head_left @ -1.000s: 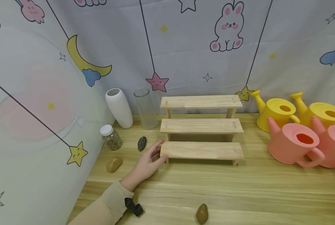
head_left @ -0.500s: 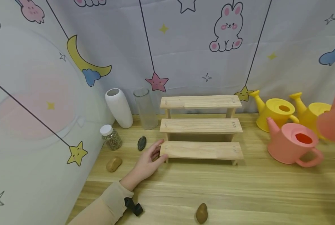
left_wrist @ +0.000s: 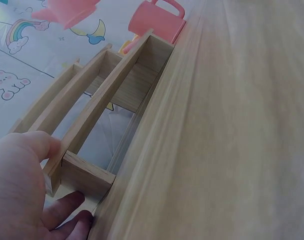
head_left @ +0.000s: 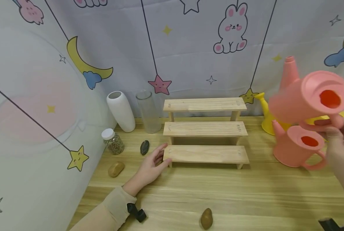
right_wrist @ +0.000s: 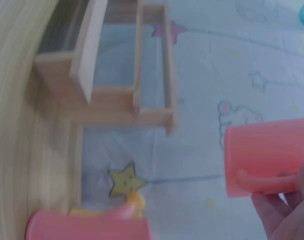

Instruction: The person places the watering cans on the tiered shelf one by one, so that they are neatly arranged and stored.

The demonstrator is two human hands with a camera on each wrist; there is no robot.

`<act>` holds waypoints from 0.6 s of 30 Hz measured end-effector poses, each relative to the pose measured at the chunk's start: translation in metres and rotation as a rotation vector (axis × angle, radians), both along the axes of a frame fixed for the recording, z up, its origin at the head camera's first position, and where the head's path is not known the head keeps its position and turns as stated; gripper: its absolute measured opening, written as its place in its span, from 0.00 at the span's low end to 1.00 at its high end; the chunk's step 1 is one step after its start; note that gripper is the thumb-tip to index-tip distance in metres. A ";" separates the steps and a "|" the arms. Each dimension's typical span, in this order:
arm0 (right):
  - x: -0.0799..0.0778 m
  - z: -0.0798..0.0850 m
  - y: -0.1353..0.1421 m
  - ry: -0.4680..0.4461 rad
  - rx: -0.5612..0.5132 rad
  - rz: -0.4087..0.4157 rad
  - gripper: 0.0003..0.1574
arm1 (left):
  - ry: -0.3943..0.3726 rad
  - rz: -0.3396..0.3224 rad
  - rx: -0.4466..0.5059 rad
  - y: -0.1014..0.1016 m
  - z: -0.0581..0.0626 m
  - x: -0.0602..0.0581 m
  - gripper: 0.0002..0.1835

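A three-step wooden stand (head_left: 206,129) stands upright on the table in the head view. At the left end of its lowest step, my left hand (head_left: 148,165) holds the plank; in the left wrist view some fingers (left_wrist: 64,210) are curled beside the end leg. My right hand (head_left: 343,138) grips the handle of a pink watering can (head_left: 307,96), which is raised off the table at the right with its spout up. Another pink watering can (head_left: 294,146) stands below it. The raised can also shows in the right wrist view, with fingers round its handle.
Yellow watering cans (head_left: 267,123) stand behind, partly hidden. To the left are a white vase (head_left: 122,112), a glass vase (head_left: 149,114), a lidded jar (head_left: 114,142), a dark stone (head_left: 144,147) and a tan stone (head_left: 116,169). A brown stone (head_left: 207,218) lies near the front.
My right hand has come into view from the right; the pink watering can it grips has been lifted from the table and moved left. My left hand has stayed at the stand.
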State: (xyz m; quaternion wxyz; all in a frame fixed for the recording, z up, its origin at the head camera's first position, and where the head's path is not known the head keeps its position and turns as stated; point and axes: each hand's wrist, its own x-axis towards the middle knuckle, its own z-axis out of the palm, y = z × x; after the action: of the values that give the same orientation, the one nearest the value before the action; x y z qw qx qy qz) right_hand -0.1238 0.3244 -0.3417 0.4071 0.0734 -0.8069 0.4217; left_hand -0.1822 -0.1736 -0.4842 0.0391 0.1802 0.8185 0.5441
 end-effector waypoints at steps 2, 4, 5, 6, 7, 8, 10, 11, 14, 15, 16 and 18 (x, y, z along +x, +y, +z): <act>-0.003 0.006 -0.016 -0.062 -0.008 -0.045 0.15 | -0.001 -0.001 0.001 0.001 0.000 0.000 0.37; -0.007 0.009 -0.033 -0.146 -0.012 -0.081 0.14 | -0.002 0.000 -0.004 0.001 0.001 0.000 0.37; -0.009 0.008 -0.040 -0.186 -0.010 -0.090 0.15 | -0.002 -0.001 -0.005 0.001 0.001 0.000 0.36; -0.012 0.008 -0.047 -0.195 -0.011 -0.097 0.15 | -0.004 -0.001 -0.005 0.001 0.001 0.000 0.36; -0.015 0.008 -0.053 -0.199 -0.012 -0.081 0.15 | -0.004 -0.003 -0.005 0.002 0.001 -0.001 0.36; -0.018 0.008 -0.059 -0.216 -0.010 -0.074 0.15 | -0.003 -0.004 -0.006 0.002 0.001 -0.001 0.36; -0.025 0.008 -0.071 -0.188 0.009 -0.021 0.14 | 0.001 -0.003 -0.005 0.002 0.001 -0.001 0.36; -0.029 0.008 -0.077 -0.176 0.018 0.009 0.14 | 0.003 -0.003 -0.003 0.002 0.001 -0.001 0.36; -0.042 0.010 -0.094 -0.159 0.038 0.105 0.15 | 0.010 0.005 0.000 0.001 0.000 -0.001 0.36; -0.046 0.011 -0.100 -0.163 0.050 0.124 0.15 | 0.010 0.007 -0.001 0.001 0.000 -0.001 0.36; -0.050 0.011 -0.105 -0.176 0.059 0.138 0.15 | 0.009 0.007 -0.001 0.001 0.000 0.000 0.37; -0.058 0.012 -0.116 -0.201 0.058 0.169 0.16 | 0.004 0.004 -0.002 0.000 0.001 0.000 0.37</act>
State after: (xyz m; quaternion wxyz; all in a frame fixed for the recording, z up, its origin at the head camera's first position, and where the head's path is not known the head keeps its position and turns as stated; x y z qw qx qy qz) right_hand -0.1819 0.2085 -0.3292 0.2848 0.1102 -0.8465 0.4361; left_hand -0.1823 -0.1731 -0.4836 0.0368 0.1796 0.8195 0.5430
